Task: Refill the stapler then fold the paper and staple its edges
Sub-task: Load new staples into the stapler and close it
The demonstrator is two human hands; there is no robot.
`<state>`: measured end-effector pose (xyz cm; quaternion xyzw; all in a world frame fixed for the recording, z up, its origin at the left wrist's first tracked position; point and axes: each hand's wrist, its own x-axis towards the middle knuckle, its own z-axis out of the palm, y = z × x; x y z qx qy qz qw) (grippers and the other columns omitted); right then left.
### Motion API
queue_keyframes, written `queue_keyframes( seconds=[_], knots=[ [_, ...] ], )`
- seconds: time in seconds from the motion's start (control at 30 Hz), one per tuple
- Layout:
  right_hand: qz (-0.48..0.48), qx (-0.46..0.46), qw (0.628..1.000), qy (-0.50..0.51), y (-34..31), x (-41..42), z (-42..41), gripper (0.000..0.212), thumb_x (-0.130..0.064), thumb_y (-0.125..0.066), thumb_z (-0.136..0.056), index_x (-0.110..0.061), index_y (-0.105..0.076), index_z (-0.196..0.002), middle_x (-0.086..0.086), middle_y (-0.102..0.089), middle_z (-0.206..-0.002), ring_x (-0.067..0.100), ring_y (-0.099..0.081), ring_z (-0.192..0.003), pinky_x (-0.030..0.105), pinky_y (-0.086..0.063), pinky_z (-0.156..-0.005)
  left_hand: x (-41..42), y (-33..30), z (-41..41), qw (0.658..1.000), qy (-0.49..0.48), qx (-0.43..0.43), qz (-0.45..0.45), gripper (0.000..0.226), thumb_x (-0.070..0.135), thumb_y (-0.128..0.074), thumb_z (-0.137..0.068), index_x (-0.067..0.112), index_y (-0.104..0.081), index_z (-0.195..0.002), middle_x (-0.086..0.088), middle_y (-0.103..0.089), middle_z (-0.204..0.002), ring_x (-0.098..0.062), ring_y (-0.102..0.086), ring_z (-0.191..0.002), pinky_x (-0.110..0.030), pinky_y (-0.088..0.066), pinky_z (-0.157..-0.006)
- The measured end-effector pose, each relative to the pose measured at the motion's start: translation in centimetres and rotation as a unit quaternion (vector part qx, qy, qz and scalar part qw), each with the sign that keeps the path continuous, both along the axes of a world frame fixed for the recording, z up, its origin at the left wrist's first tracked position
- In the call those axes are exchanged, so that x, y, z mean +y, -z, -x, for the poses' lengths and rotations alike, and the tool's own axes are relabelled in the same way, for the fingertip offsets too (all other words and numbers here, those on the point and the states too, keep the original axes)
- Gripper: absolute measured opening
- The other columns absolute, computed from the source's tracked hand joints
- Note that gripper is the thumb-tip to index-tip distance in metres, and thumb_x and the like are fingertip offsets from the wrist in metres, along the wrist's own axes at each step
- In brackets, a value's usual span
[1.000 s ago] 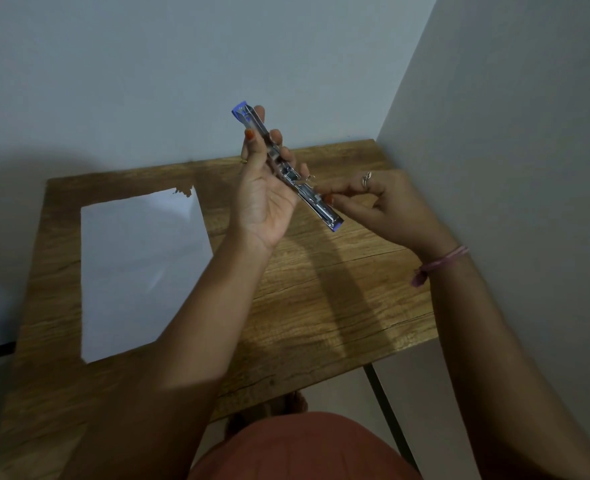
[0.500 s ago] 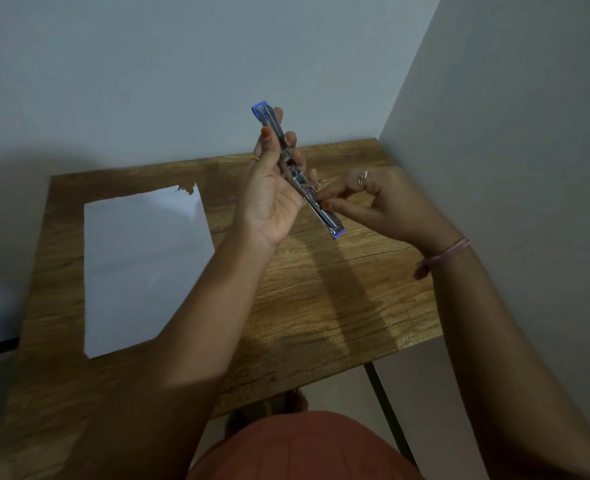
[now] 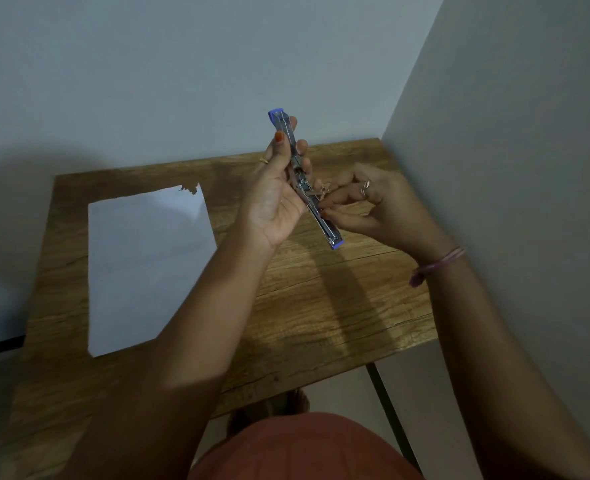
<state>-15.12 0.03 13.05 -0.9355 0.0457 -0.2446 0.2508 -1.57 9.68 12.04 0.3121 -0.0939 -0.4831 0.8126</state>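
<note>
A blue and silver stapler (image 3: 324, 225) is swung fully open into one long bar, held up above the table. My left hand (image 3: 279, 195) grips its upper half, thumb along the metal. My right hand (image 3: 369, 202) pinches at the stapler's open metal channel near the middle, fingertips together; whatever small thing lies between them is too small to make out. A white sheet of paper (image 3: 148, 265) lies flat on the left part of the wooden table (image 3: 321, 306), its far right corner torn.
The table stands in a corner, with a wall behind and another wall (image 3: 511, 168) close on the right. A dark table leg (image 3: 387, 403) runs down at the front right. My knee in orange cloth (image 3: 304, 448) sits below the front edge.
The stapler has tipped more upright and shifted slightly right in my left hand. My right hand's fingertips have moved up from its lower end toward the middle of the channel.
</note>
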Motion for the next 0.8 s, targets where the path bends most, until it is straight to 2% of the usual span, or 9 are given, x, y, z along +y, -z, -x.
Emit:
queue_keyframes(
  seconds=[0.17,0.37,0.53,0.67,0.73,0.8],
  knots=[
    [0.055,0.001,0.999,0.002,-0.05,0.67,-0.02,0.007,-0.005,-0.075,-0.079,-0.003,-0.072,-0.085,0.007,-0.071,-0.083,0.019,-0.068,-0.075,0.031,-0.052,-0.071,0.10,0.12,-0.03,0.999,-0.003,-0.015,-0.029,0.030,0.029,-0.048,-0.100,0.020,-0.058,-0.127,0.006,-0.060,-0.085,-0.005,-0.055,-0.068,-0.023,-0.045,-0.058],
    [-0.045,-0.012,0.998,0.038,0.37,0.85,0.35,0.011,-0.002,-0.073,-0.081,-0.002,-0.074,-0.092,0.008,-0.073,-0.086,0.015,-0.071,-0.078,0.026,-0.057,-0.077,0.10,0.07,-0.09,1.000,-0.003,0.004,-0.031,0.032,0.028,-0.046,-0.101,0.021,-0.055,-0.131,0.007,-0.059,-0.085,-0.004,-0.054,-0.066,-0.023,-0.042,-0.059],
    [-0.079,-0.026,0.996,0.032,0.62,0.69,0.49,0.017,-0.003,-0.073,-0.082,-0.001,-0.074,-0.099,0.009,-0.070,-0.092,0.002,-0.066,-0.080,0.011,-0.048,-0.076,0.04,0.17,-0.13,1.000,-0.001,0.013,-0.023,0.032,0.029,-0.046,-0.100,0.023,-0.056,-0.130,0.008,-0.059,-0.086,-0.004,-0.054,-0.066,-0.023,-0.043,-0.059],
    [-0.100,-0.027,0.994,0.041,0.81,0.73,0.51,0.019,-0.007,-0.073,-0.081,-0.002,-0.073,-0.100,0.006,-0.072,-0.097,0.008,-0.068,-0.088,0.020,-0.053,-0.079,0.05,0.32,-0.32,1.000,0.000,0.021,-0.013,0.023,0.029,-0.048,-0.100,0.025,-0.062,-0.116,0.008,-0.061,-0.084,-0.004,-0.056,-0.064,-0.023,-0.045,-0.058],
    [-0.113,-0.027,0.992,0.049,0.82,0.84,0.56,0.019,-0.007,-0.073,-0.081,-0.002,-0.073,-0.100,0.007,-0.072,-0.098,0.013,-0.069,-0.090,0.028,-0.056,-0.081,0.07,0.39,-0.41,1.000,0.001,0.027,-0.008,0.022,0.030,-0.048,-0.100,0.025,-0.063,-0.116,0.008,-0.061,-0.085,-0.004,-0.057,-0.065,-0.022,-0.045,-0.057],
    [-0.110,-0.024,0.993,0.045,0.82,0.94,0.64,0.018,-0.007,-0.072,-0.081,-0.003,-0.073,-0.099,0.007,-0.072,-0.098,0.015,-0.069,-0.091,0.030,-0.056,-0.082,0.11,0.42,-0.44,1.000,0.001,0.027,-0.005,0.023,0.030,-0.048,-0.100,0.025,-0.063,-0.117,0.008,-0.061,-0.086,-0.004,-0.057,-0.065,-0.022,-0.046,-0.057]
  ],
)
